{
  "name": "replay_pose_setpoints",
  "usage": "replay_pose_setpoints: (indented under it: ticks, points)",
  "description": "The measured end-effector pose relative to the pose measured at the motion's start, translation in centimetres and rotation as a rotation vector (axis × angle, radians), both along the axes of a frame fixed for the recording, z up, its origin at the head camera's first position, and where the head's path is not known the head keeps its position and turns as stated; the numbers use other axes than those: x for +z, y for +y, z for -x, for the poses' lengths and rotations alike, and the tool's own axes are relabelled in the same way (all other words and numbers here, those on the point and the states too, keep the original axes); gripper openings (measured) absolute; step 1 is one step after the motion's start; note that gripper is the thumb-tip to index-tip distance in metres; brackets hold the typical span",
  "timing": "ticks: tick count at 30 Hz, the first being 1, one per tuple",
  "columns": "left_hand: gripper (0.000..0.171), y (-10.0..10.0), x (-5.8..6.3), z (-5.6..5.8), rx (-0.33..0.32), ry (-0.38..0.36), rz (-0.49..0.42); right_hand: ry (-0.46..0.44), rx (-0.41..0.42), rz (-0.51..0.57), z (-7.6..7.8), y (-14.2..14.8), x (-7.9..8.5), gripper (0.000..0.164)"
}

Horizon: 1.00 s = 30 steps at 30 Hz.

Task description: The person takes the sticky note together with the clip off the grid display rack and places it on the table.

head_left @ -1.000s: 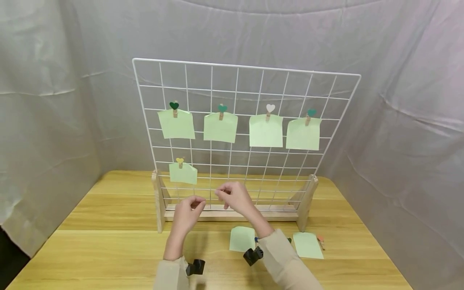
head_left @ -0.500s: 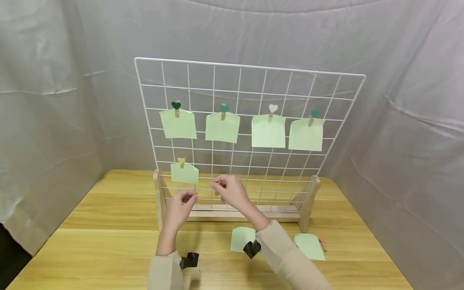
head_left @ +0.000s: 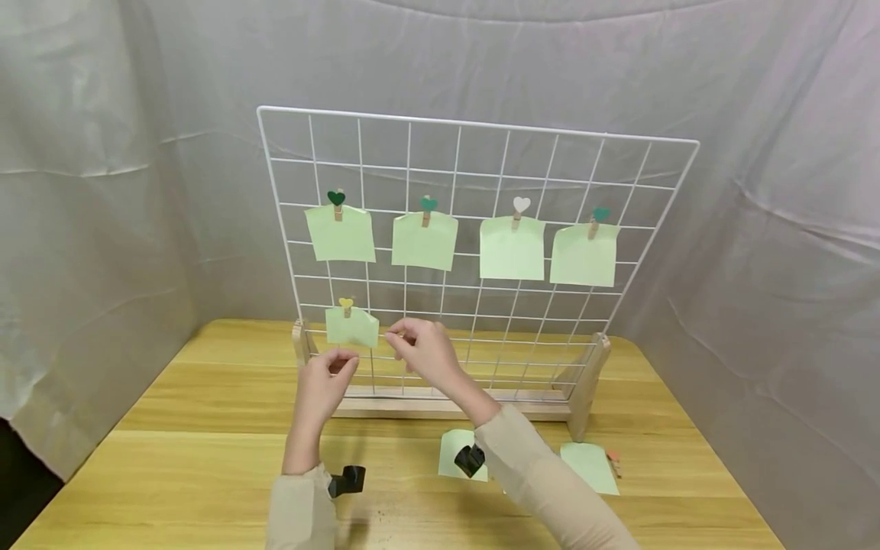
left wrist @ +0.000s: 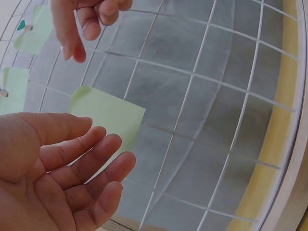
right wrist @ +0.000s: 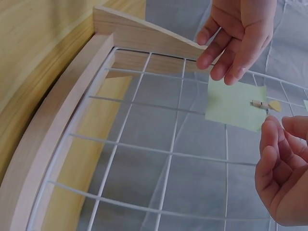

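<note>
A pale green paper note [head_left: 352, 330] hangs low on the left of the white wire grid [head_left: 440, 299], under a small wooden clothespin with a yellow heart [head_left: 346, 304]. My left hand [head_left: 321, 386] is just below this note, thumb and fingers loosely bent with nothing between them. To the note's right is my right hand [head_left: 429, 353], its thumb and forefinger brought near each other around nothing visible. In the right wrist view the right hand's fingertips [right wrist: 272, 126] come close to the clothespin [right wrist: 262, 104]. The left wrist view shows the note [left wrist: 113, 115] behind the left fingers, its clothespin hidden.
Higher on the grid several green notes [head_left: 512, 248] hang from heart clothespins. Wooden feet [head_left: 587, 389] support the grid on the wooden table [head_left: 206, 458]. Two notes lie in front, one [head_left: 454, 451] partly behind the right wrist's camera, another [head_left: 591, 466] beside an orange-topped clothespin [head_left: 614, 461].
Both hands have moved up and to the left, nearer the low note with the yellow heart clothespin. The hanging notes keep their places on the grid.
</note>
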State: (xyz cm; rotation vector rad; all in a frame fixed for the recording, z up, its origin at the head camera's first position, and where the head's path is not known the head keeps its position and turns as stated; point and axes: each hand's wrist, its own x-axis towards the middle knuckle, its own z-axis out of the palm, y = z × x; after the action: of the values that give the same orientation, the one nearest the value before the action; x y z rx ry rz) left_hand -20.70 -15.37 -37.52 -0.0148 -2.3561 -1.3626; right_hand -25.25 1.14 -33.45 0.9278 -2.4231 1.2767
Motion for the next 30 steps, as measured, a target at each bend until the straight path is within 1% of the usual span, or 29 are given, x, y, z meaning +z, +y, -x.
replay_pose_setpoints:
  ticks: [5,8,12,14,19,21,24,30]
  points:
    - [0.016,-0.5,0.5,0.1,0.023,0.011,0.006,-0.017,0.032,0.036,0.2,-0.8,0.2,0.015]
    - [0.018,-0.8,0.9,0.2,0.049,-0.001,-0.004,-0.021,0.045,0.052,0.4,-1.2,0.2,0.017]
    - [0.018,-1.2,1.3,0.3,0.078,-0.008,-0.028,-0.014,0.037,0.059,0.7,-1.8,0.3,0.02]
    - [0.018,-1.4,1.4,0.4,0.103,0.01,-0.038,-0.006,0.029,0.053,0.9,-2.0,0.5,0.021]
    - [0.018,-1.8,1.7,0.6,0.185,0.085,-0.076,0.011,0.026,0.029,1.2,-2.8,1.1,0.024]
    - [0.018,-1.9,1.8,0.7,0.204,0.109,-0.097,0.015,0.033,0.022,1.3,-3.0,1.3,0.026]
    - [0.018,-2.1,1.9,1.0,0.209,0.128,-0.123,0.015,0.041,0.013,1.4,-3.4,1.6,0.028]
    - [0.022,-2.0,2.2,1.3,0.195,0.125,-0.173,0.004,0.045,-0.015,1.5,-3.9,1.7,0.031]
